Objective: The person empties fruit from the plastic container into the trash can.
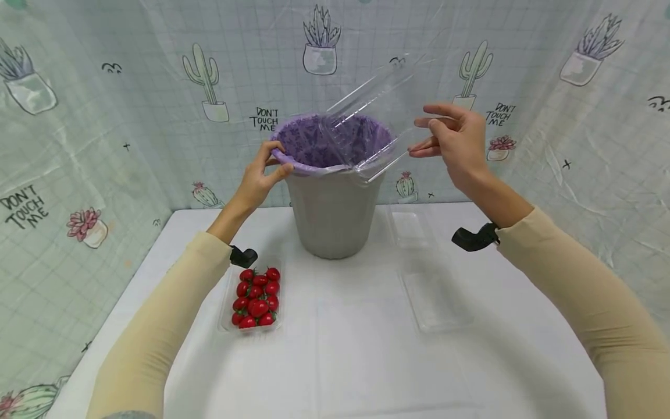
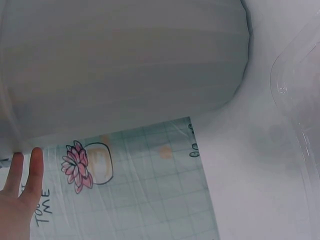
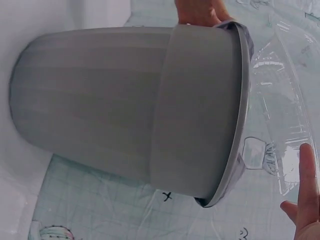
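Note:
A grey trash bin (image 1: 335, 215) stands at the back middle of the table, with a purple patterned liner (image 1: 298, 142) folded over its rim. My left hand (image 1: 259, 177) holds the bin's rim on the left, thumb at the front. In the left wrist view two fingers (image 2: 35, 175) reach the bin's side. A clear plastic container (image 1: 366, 125) is tilted over the bin's opening, its lower corner overlapping the front right rim. My right hand (image 1: 452, 137) is beside the container's right end, fingers spread. One fingertip overlaps the container (image 3: 287, 120) in the right wrist view; the thumb is apart.
A clear punnet of red cherry tomatoes (image 1: 256, 299) sits at the left of the white table (image 1: 340, 349). At the right lie a clear plastic tray (image 1: 434, 302) and a smaller clear piece (image 1: 407, 227) behind it. A printed curtain (image 1: 157, 87) surrounds the table.

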Available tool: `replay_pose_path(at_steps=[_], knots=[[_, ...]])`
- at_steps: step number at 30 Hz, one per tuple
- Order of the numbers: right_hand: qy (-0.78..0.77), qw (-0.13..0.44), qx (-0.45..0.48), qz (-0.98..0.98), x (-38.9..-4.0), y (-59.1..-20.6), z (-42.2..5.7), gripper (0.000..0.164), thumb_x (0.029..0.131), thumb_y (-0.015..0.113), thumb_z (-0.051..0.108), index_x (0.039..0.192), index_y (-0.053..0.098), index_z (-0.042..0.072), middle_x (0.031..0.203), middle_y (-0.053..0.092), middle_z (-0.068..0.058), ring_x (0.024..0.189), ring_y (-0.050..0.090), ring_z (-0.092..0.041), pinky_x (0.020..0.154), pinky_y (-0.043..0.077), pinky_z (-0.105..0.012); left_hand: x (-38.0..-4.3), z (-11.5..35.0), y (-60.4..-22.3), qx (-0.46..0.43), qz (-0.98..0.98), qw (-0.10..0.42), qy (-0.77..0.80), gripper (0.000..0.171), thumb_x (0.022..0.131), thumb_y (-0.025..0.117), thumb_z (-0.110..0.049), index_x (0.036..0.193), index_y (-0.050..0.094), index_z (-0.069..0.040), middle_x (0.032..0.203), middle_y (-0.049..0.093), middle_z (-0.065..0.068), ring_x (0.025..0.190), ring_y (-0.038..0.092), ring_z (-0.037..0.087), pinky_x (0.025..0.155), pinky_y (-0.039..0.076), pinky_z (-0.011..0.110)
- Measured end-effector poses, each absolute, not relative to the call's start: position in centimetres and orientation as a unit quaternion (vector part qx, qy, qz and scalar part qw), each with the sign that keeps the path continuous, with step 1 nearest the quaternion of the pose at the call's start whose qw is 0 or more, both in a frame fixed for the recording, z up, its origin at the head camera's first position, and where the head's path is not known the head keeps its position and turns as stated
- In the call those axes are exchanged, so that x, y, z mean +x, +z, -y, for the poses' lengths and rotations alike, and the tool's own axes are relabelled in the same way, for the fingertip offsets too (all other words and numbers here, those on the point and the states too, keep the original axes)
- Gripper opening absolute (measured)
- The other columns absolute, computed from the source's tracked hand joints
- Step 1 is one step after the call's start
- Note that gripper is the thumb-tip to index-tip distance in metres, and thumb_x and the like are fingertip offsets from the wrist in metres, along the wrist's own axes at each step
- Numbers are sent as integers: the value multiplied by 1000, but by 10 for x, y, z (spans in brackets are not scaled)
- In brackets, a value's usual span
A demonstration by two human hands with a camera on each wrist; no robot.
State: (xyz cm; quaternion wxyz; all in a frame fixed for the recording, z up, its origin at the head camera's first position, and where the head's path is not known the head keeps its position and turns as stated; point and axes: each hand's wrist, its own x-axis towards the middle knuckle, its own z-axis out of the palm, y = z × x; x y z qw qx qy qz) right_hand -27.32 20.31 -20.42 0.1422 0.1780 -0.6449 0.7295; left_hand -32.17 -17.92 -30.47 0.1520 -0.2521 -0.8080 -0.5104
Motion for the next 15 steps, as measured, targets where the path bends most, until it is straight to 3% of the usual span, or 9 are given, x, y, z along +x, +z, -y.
replay_pose_path(at_steps=[15], knots=[[685, 94, 225, 686, -238, -219, -218, 28, 101, 55, -4, 127, 66, -6, 100, 80, -6, 58, 75, -23, 60, 62, -34, -322, 180, -304, -252, 805, 148, -517, 57, 100, 66, -47, 137, 42, -12, 147, 48, 14, 138, 51, 39, 106, 46, 64]])
